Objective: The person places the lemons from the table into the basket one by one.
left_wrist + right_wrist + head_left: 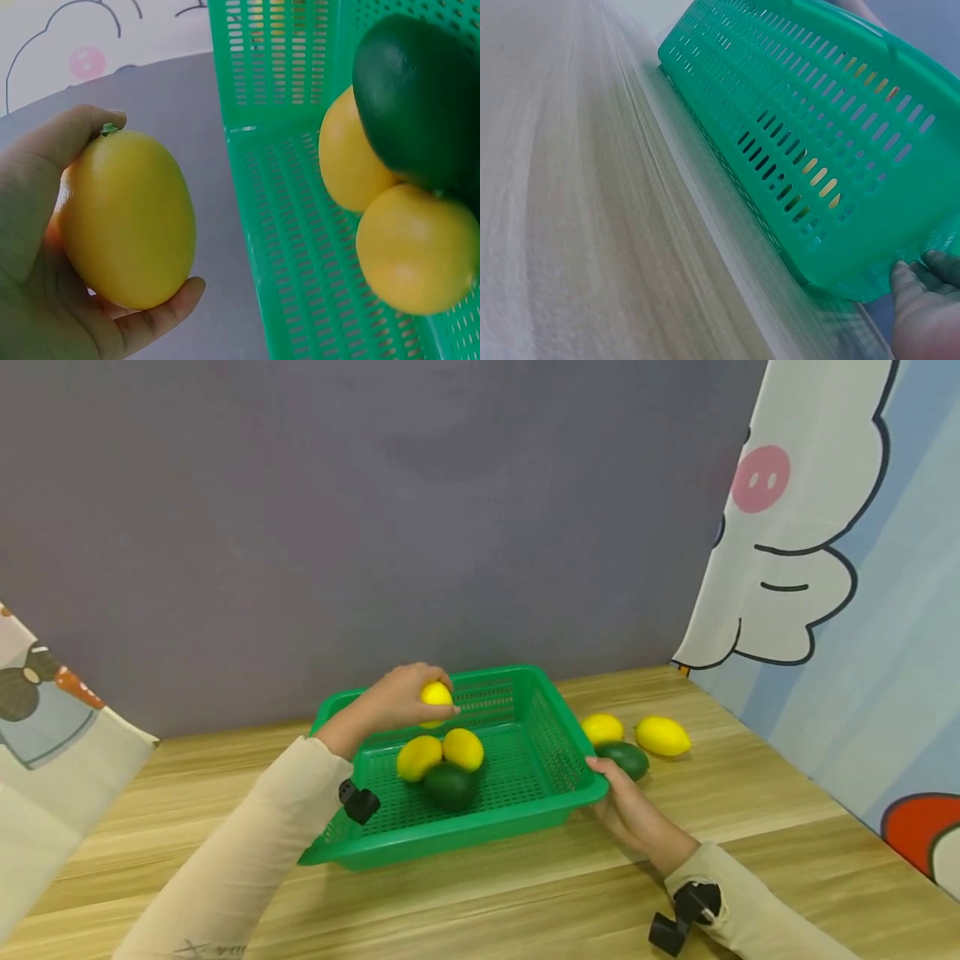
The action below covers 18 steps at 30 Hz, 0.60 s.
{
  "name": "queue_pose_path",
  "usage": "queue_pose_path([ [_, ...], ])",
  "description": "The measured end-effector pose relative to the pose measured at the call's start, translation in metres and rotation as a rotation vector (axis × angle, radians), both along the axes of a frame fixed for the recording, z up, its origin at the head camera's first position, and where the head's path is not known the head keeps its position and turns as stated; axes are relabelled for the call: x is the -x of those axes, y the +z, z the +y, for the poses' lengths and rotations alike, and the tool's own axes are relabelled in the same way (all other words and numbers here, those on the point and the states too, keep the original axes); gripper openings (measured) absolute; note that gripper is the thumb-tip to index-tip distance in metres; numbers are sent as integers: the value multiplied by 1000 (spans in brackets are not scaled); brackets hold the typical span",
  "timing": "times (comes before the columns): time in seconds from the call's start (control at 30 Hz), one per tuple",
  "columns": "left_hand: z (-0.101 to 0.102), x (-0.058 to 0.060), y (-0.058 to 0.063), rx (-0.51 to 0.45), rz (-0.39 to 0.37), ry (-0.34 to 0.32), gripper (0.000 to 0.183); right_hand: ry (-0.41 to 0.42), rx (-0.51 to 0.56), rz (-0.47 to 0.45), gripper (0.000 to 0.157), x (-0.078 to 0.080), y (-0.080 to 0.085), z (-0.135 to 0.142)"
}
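My left hand (405, 697) grips a yellow lemon (129, 221) with a small green stem, fingers and thumb curved around it. It is held over the back left part of a green plastic basket (465, 837). Inside the basket, two lemons (462, 749) lie against a dark green avocado-like fruit (450, 786). At the basket's front right corner, my right hand (633, 814) holds the rim, thumb on top and the other fingers below. The right wrist view has the fingertips (907, 276) against the basket's slotted green wall.
Just right of the basket, a lemon (602, 729) and another dark green fruit (624, 760) lie on the wooden table (525, 902). A second lemon (662, 737) sits farther right. A grey panel (375, 527) rises behind the table, and a cartoon-printed curtain (885, 693) hangs at right.
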<state>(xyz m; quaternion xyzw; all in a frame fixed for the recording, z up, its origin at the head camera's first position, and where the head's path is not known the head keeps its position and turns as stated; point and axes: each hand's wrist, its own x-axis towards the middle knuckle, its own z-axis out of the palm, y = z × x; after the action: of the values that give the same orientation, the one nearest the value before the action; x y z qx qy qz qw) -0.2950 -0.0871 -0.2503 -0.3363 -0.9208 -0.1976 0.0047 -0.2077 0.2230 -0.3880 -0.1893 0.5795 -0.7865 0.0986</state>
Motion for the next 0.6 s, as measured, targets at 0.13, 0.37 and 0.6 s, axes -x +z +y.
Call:
queue_pose_path([
  [0.13,9,1,-4,19,-11,-36,40,-11,-5,-12,30,0,0,-1],
  [0.37,24,4,-12,41,-15,-95,38,-22,8,-26,29,1,1,-1],
  [0.6,41,3,-21,129,-46,-160,40,-16,12,-23,30,1,0,0],
])
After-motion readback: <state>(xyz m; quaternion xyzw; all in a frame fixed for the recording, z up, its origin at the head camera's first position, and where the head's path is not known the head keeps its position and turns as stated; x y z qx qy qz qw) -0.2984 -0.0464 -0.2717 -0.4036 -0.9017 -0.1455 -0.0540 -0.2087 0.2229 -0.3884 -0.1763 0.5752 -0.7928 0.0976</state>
